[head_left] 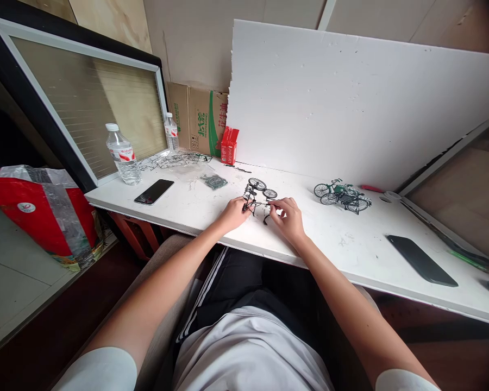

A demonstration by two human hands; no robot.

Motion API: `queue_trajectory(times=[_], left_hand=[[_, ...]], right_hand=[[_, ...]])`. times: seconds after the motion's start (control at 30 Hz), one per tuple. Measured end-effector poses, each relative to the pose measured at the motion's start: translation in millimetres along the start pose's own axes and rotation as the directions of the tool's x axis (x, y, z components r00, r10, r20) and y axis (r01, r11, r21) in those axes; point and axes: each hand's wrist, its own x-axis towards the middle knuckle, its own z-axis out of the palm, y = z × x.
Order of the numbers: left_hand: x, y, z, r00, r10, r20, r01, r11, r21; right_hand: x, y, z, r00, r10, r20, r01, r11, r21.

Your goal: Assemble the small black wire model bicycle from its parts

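Note:
My left hand (233, 215) is closed around one end of a small black model bicycle frame (250, 202), low over the white table. Thumb and fingertips of my right hand (288, 218) pinch a thin dark part at the frame's other end; that part is too small to name. Just beyond the frame are two black spoked toy wheels, a larger wheel (257, 184) and a smaller wheel (270, 193). A curved black piece (265, 220) lies between my hands, close to the right fingertips. The left fingertips are partly hidden behind the frame.
Assembled model bicycles (342, 196) stand to the right, and a dark phone (421, 259) lies nearer. On the left are another phone (155, 191), a water bottle (123, 157), a bag of small parts (214, 181) and black part sprues (175, 160). A red box (229, 145) stands behind.

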Motion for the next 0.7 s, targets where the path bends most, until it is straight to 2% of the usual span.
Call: queue_trajectory(times=[0.2,0.7], left_hand=[[-0.1,0.7,-0.7,1.000,-0.014,-0.006,0.013,1.000,-0.008],[-1.3,4.1,-1.7,0.997,0.067,-0.038,-0.066,0.997,0.030]], right_hand=[[0.7,-0.8,-0.5,1.000,0.016,0.021,-0.016,1.000,0.002],[0.8,0.5,-1.6,0.999,-0.003,0.044,0.003,1.000,0.002]])
